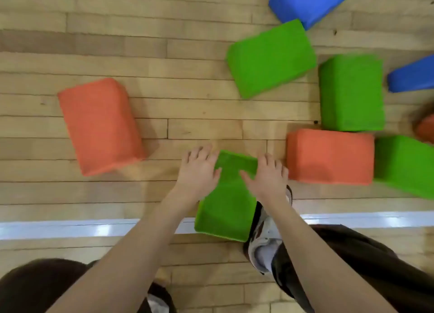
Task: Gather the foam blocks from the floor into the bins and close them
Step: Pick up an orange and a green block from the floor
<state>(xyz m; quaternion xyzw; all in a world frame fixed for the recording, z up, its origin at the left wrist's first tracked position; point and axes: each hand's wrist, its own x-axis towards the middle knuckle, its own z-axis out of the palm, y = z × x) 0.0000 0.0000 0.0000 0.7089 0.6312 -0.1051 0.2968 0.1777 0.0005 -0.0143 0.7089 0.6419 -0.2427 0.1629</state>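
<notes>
a green foam block [226,202] is held between the two hands, low in the middle of the view and seemingly just above the wooden floor [141,54]; whether its near end still touches the floor cannot be told. the left hand [199,172] is laid against its left face and the right hand [267,176] against its right face, fingers curled over the far edges and thumbs on top, so the soft, bulky block is squeezed from both sides, judged to be a grip for lifting. a shoe [265,237] is seen just beside the block's right edge, and a white floor line [70,228] passes under it.

just right of the right hand an orange block [330,156] lies close enough to crowd the fingers. beyond it are three more green blocks, at [271,59], [351,93] and [406,165], and two blue pieces [307,0] [413,75]. another orange block [101,125] lies well apart to the left. no bin is in view, so most of the gathering is judged still to be done.
</notes>
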